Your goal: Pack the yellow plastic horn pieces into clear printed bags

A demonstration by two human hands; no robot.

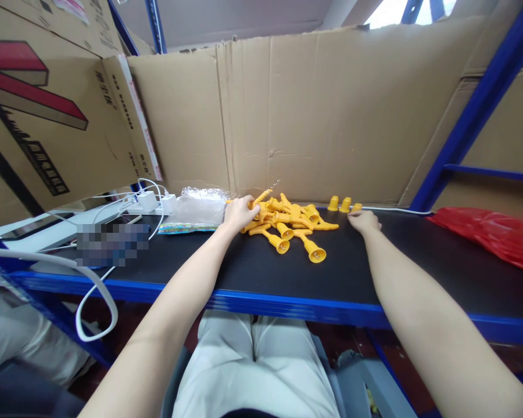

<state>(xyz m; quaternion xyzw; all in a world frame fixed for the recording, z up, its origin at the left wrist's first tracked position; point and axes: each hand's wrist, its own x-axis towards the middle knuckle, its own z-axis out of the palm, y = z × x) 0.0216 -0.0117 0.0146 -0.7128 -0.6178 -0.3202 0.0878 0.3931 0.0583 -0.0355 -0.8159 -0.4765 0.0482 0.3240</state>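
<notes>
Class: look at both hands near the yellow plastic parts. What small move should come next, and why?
Probably the right hand closes on the nearest small yellow plastic cap, since its fingertips rest beside the row of caps, while the left hand already holds a yellow ridged plastic piece.

Heap of yellow plastic trumpet-shaped parts [294, 226] on black shelf, three small caps [345, 204] beside

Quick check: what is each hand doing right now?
Left hand: closed on a yellow plastic part.
Right hand: resting on the table, grip unclear.
</notes>
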